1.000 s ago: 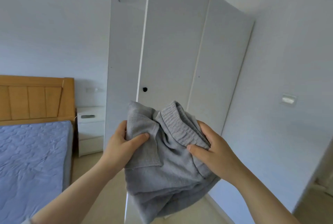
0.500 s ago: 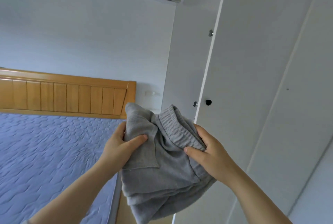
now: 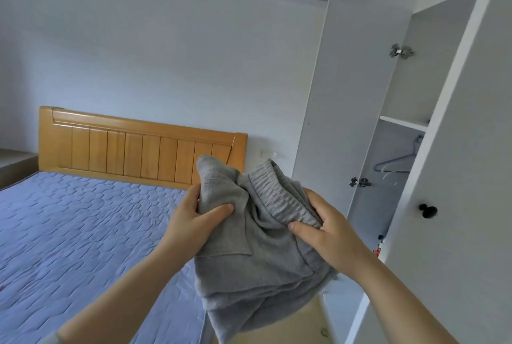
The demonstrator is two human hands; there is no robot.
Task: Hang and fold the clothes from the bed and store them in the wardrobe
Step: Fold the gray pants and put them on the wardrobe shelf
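"Head camera, centre of the frame: is that the grey garment (image 3: 257, 246)?"

"Yes. It's held up in the air between both hands, a rough bundle with the ribbed waistband on top. It hangs above the near corner of the bed (image 3: 69, 233) and touches nothing else."

"How are the fingers?"

"Clamped on the cloth on both sides. The left hand (image 3: 191, 221) has its thumb pressed across a folded flap, with the fingers curled behind. The right hand (image 3: 327, 230) pinches the waistband, thumb in front. Neither hand is free."

"And the wardrobe (image 3: 360, 94)?"

"At the right of the frame. One door (image 3: 471, 177) stands open, showing a shelf (image 3: 401, 122) and below it a hanger (image 3: 396, 162) on the rail. The garment is left of that opening, not inside yet."

"What could go wrong from here?"

"I'd say the fold is the weak point. Only the top of the bundle is gripped, and the lower layers sag loose at the bottom centre of the frame. If either hand lets go to reach in, those layers would probably slide apart and the garment would need folding again."

"Anything else?"

"The open door runs close to the right forearm, so a wide swing could knock it. A trailing hem could also catch on the shelf edge and drag the bundle out of shape."
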